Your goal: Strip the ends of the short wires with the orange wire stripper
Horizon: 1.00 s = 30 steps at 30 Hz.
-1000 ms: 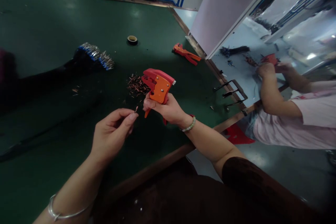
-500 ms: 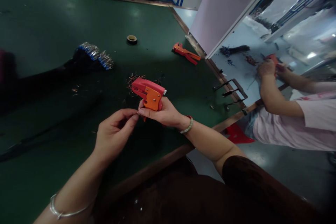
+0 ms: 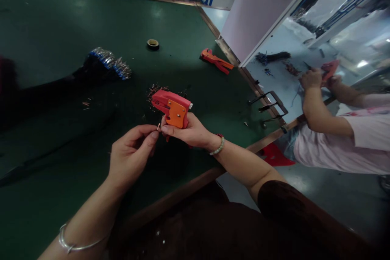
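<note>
My right hand is closed around a red and orange wire stripper, its jaws facing left. Between thumb and forefinger my left hand pinches a thin wire, whose bare copper-coloured end pokes up beside my right thumb. The rest of that wire is hidden by the hand and the dark table. Just behind the stripper's jaws lies a heap of short copper clippings. A black cable bundle, its ends tipped with blue and silver terminals, rests to the left.
On the green table are a roll of black tape and a second red-orange wire stripper. A black metal bracket stands at the right edge. Beyond it, a co-worker's hands hold a red tool at another table.
My left hand has drawn slightly left, and the wire's copper end now shows above its fingertips. The stripper has barely shifted. The co-worker's red tool has moved right.
</note>
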Each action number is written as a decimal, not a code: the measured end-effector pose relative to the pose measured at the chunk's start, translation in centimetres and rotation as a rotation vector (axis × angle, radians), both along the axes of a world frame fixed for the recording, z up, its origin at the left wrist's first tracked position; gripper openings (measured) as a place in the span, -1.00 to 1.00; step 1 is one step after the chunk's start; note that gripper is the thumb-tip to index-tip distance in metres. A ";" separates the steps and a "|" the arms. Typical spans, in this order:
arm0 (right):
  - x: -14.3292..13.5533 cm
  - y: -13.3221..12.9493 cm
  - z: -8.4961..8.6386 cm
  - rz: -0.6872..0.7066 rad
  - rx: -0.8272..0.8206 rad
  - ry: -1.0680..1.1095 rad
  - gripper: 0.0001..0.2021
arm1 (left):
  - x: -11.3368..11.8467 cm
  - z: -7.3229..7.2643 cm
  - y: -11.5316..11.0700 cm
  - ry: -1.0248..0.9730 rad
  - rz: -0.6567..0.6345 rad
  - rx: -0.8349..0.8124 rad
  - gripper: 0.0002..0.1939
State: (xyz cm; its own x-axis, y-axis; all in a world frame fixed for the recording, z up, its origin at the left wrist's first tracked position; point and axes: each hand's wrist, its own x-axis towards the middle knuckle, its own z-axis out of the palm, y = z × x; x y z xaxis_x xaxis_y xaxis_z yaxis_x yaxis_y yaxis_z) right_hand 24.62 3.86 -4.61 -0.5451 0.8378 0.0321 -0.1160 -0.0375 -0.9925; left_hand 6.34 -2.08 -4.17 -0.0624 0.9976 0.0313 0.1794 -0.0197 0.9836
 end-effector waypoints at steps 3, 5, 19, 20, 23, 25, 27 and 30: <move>0.0 -0.1 0.0 0.004 0.029 0.010 -0.75 | 0.0 -0.1 -0.2 0.097 0.006 0.061 -0.81; -0.1 -0.3 0.0 0.013 0.058 0.013 -0.76 | 0.1 -0.1 -0.3 0.171 0.024 0.109 -0.84; -0.3 -0.5 0.1 -0.031 0.076 -0.001 -0.74 | -0.3 -0.9 0.3 -0.295 0.055 -0.096 -0.85; -0.3 -0.6 0.1 -0.032 0.070 0.009 -0.73 | -0.3 -0.8 0.2 -0.276 0.036 -0.105 -0.84; -0.3 -0.6 0.0 0.008 0.096 0.042 -0.76 | -0.2 -0.5 0.1 -0.190 -0.009 -0.126 -0.83; -0.3 -0.7 -0.1 0.045 0.127 0.045 -0.79 | -0.2 -0.4 0.0 -0.166 -0.012 -0.123 -0.82; -0.3 -0.7 -0.1 0.055 0.129 0.031 -0.78 | -0.1 -0.6 0.0 -0.192 -0.008 -0.120 -0.83; -0.3 -0.7 -0.1 0.052 0.124 0.005 -0.75 | -0.1 -0.9 0.1 -0.275 0.011 -0.138 -0.82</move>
State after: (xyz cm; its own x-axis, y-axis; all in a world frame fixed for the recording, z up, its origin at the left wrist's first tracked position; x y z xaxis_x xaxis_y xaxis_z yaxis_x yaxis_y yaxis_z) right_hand 24.34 3.20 -4.73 -0.5873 0.7977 0.1368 -0.1223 0.0796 -0.9893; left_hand 6.26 -2.00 -5.11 -0.0611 0.9904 -0.1239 -0.0950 0.1178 0.9885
